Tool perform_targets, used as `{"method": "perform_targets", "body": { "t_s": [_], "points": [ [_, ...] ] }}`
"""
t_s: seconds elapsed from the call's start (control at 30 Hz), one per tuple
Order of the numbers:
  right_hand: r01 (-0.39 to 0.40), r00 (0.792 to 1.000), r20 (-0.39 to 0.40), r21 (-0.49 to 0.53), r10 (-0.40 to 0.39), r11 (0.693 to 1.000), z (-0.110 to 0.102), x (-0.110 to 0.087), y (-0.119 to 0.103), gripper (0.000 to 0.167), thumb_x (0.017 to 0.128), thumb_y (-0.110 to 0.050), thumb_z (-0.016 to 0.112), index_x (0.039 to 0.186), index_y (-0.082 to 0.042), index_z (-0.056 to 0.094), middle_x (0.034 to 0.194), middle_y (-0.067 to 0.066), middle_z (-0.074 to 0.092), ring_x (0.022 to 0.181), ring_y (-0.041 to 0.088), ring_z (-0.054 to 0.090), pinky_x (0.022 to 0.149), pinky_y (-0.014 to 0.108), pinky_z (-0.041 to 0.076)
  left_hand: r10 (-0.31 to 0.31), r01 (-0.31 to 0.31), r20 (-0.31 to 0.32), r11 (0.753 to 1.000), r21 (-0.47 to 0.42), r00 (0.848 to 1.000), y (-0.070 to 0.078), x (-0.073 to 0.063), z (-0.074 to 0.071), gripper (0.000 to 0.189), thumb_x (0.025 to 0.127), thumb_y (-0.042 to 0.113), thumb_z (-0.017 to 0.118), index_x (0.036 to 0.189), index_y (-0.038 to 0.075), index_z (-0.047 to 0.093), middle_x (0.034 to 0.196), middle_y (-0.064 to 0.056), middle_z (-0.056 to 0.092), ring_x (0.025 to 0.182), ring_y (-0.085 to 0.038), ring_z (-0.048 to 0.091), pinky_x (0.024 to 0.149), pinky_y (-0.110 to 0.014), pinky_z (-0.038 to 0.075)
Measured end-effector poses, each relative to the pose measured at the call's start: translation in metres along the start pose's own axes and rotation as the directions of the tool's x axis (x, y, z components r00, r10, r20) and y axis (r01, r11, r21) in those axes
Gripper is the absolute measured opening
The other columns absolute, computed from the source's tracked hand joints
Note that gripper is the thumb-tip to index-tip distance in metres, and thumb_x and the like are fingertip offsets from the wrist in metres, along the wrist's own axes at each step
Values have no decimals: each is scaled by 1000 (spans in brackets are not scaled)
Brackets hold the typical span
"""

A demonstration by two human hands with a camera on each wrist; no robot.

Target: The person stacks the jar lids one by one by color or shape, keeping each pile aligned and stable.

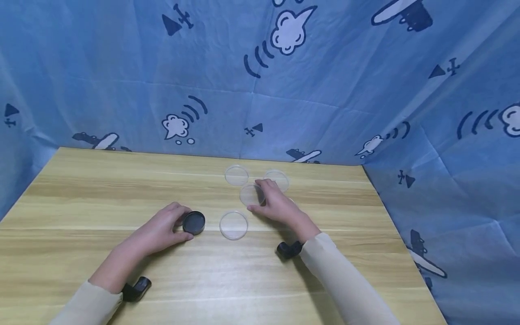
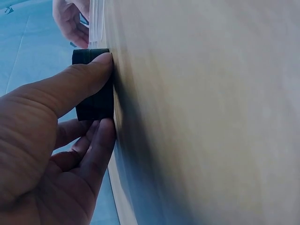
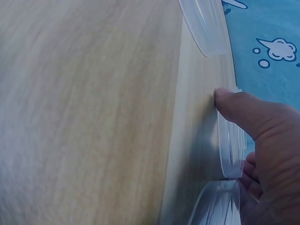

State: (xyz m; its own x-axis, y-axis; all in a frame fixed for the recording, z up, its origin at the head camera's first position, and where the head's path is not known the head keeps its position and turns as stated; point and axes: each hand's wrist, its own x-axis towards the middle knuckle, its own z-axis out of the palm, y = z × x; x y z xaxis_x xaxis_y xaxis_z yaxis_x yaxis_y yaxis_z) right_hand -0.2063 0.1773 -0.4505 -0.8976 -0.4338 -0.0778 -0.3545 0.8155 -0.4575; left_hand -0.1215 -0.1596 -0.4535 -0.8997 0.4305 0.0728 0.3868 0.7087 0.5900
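Note:
My left hand (image 1: 160, 229) grips a short black round case (image 1: 193, 223) by its sides, thumb on the near side and fingers on the far side. In the left wrist view the black case (image 2: 96, 107) stands low on the table, with a seam around its side. My right hand (image 1: 280, 204) holds a clear shallow round dish (image 1: 248, 196) between thumb and fingers. In the right wrist view, the thumb (image 3: 234, 105) lies against the rim of this dish (image 3: 228, 150). Between the hands is another clear dish (image 1: 233, 225), apart from both.
Two more clear dishes, a left one (image 1: 236, 175) and a right one (image 1: 278, 179), lie farther back on the wooden table (image 1: 122, 189). Part of another clear rim shows behind the right hand. A blue patterned curtain (image 1: 219, 58) hangs along the back and right edges.

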Motion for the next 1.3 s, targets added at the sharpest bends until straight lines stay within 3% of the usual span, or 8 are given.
{"method": "perform_targets", "body": {
  "t_s": [0.9, 1.3],
  "points": [
    [50, 997, -52, 9, -49, 999, 0, -2, 1, 82, 88, -34, 83, 150, 4, 46, 146, 21, 54, 138, 33, 52, 120, 46, 42, 3, -3, -4, 1000, -4, 1000, 1, 0, 2, 52, 81, 18, 90, 122, -4, 68, 107, -11, 66, 92, -17, 59, 84, -40, 54],
    [62, 997, -45, 20, -61, 998, -4, -6, -7, 84, 86, -37, 86, 151, 0, 47, 146, 17, 55, 135, 30, 54, 118, 45, 45, 10, -10, -12, 1000, -8, 1000, 0, 0, -1, 51, 80, 18, 90, 121, -4, 68, 105, -10, 65, 89, -16, 57, 82, -39, 52]
  ]
}}
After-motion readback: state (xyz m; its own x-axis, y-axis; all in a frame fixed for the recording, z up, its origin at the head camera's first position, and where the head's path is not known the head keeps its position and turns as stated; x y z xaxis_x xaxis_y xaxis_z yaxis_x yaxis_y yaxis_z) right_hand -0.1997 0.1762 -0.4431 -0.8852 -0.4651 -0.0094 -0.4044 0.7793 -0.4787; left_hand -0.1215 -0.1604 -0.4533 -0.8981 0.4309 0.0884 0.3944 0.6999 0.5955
